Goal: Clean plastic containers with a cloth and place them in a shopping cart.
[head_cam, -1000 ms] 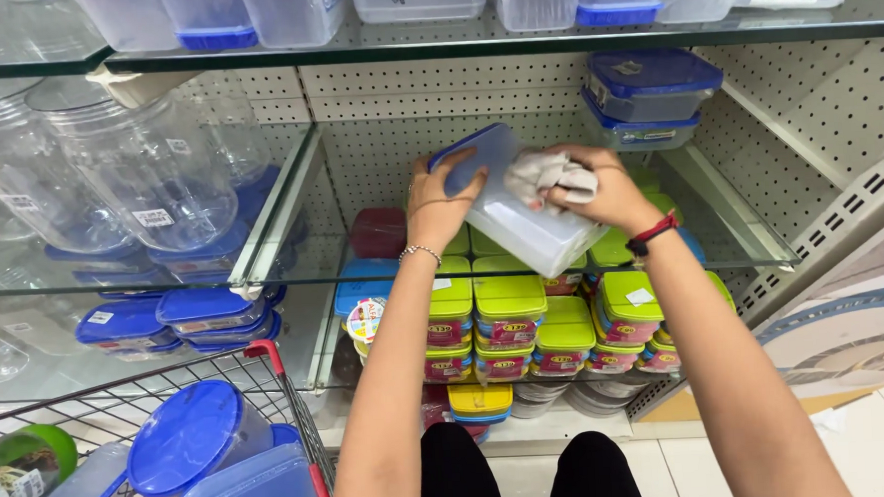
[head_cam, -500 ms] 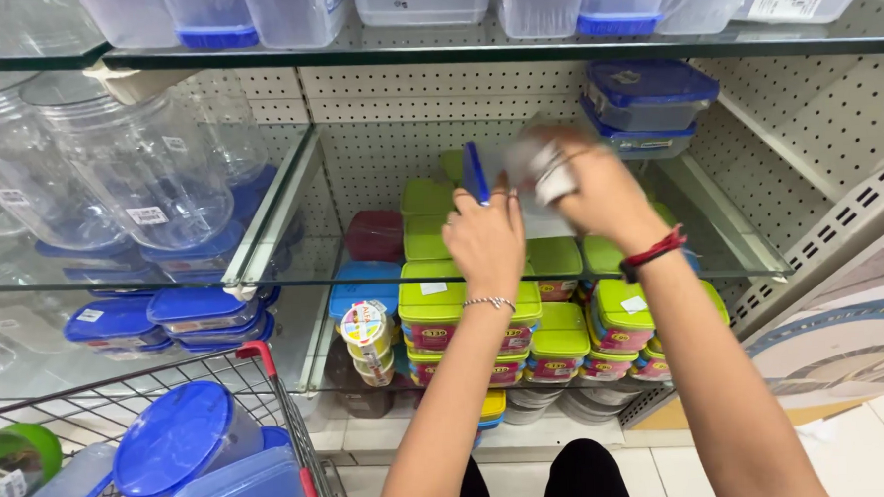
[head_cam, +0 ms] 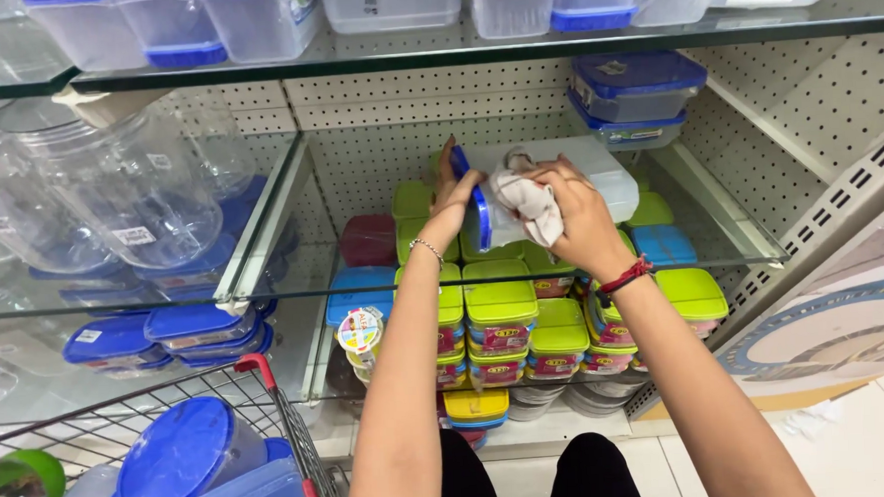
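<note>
glass shelf [head_cam: 364, 282] mid-frame, stocked with green-lidded tubs [head_cam: 502, 315] | clear blue-lidded container [head_cam: 598, 177] tipped on edge at upper centre, not yet set flat | right hand [head_cam: 575, 213] clamped on cloth [head_cam: 524, 200] against it | left hand [head_cam: 454, 188] gripping lid edge

Blue-lidded clear container [head_cam: 559, 189], pale cloth [head_cam: 525, 201] (lime tubs [head_cam: 501, 306] below)

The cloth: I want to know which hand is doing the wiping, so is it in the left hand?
No, the crumpled cloth is bunched in the right hand, pressed against the clear container.
</note>
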